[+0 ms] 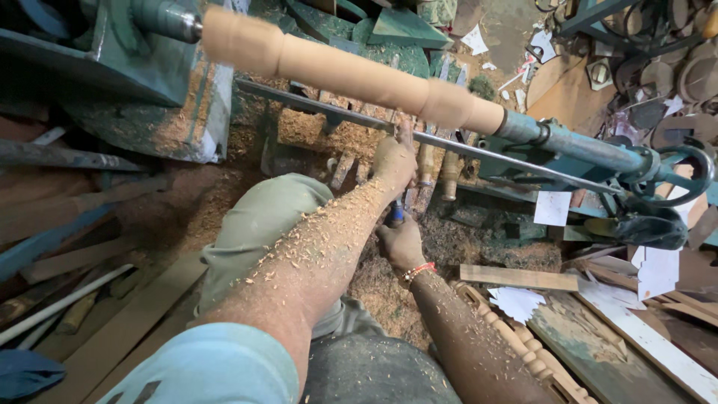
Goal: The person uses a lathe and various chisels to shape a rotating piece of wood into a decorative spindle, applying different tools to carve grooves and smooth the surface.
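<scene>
A long pale wooden spindle [351, 71] is mounted on a green lathe, running from upper left to right. Below it lies a metal tool rest bar [508, 161]. My left hand [394, 163] sits closed on this bar just under the spindle, pressing down the front of a chisel [395, 215] whose blue part shows between my hands. My right hand [402, 243], with a red bracelet at the wrist, grips the chisel's handle lower down. Wood shavings cover both forearms. The chisel's tip is hidden behind my left hand.
The tailstock [568, 146] with its handwheel [677, 176] stands right; the headstock [112, 67] is upper left. Spare wooden-handled tools [451, 176] lie under the rest in sawdust. A turned beaded piece [516, 337], a plank [516, 277] and paper scraps [552, 207] lie right. My knee [262, 217] is left.
</scene>
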